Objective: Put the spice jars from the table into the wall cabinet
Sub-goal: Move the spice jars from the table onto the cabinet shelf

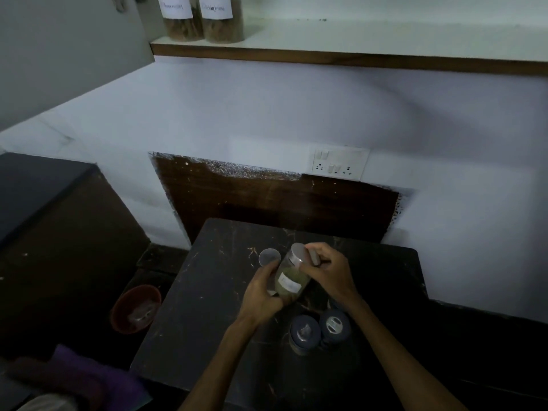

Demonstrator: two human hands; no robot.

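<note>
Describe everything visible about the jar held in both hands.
The jar is a clear cylinder, plastic or glass, filled with a pale greenish-tan powder or spice. A white label sits on its side; the writing is too small to read. A grey or silver lid closes its top. It is tilted, lid end pointing up and away, held above the dark table. The left hand grips its lower body, while the right hand grips the lid end, fingers curled over the cap.
</note>
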